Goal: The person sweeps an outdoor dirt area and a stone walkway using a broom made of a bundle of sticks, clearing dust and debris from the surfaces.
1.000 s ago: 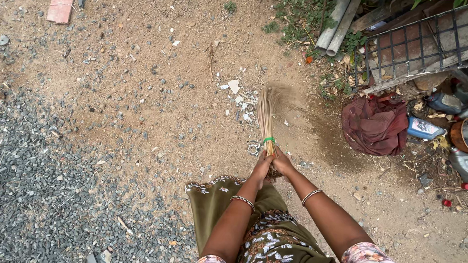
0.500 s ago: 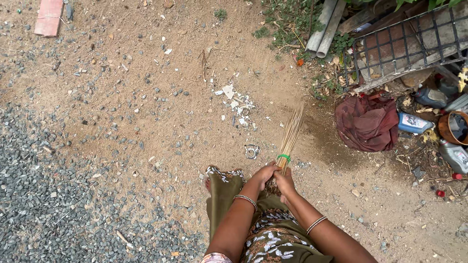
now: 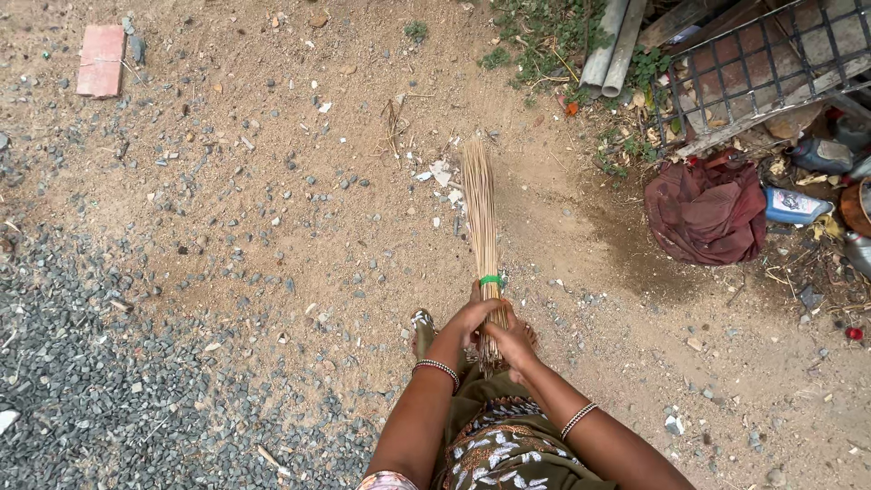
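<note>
A bundle broom of thin tan sticks (image 3: pixel 480 216), tied with a green band, points away from me over sandy ground. My left hand (image 3: pixel 464 319) and my right hand (image 3: pixel 514 343) both grip its base just below the band. The broom's tip lies beside small white scraps of litter (image 3: pixel 442 174). Both wrists wear beaded bracelets. My green patterned skirt fills the bottom of the view.
Grey gravel (image 3: pixel 100 363) covers the left side. A red brick (image 3: pixel 101 60) lies far left. On the right are a maroon cloth bundle (image 3: pixel 708 210), grey pipes (image 3: pixel 614 41), a metal grate (image 3: pixel 753 68) and scattered bottles and rubbish (image 3: pixel 798 205).
The broom swung right and has swung back left; its tip is now at the white litter. My view shifted slightly, and my foot now shows by the broom's base.
</note>
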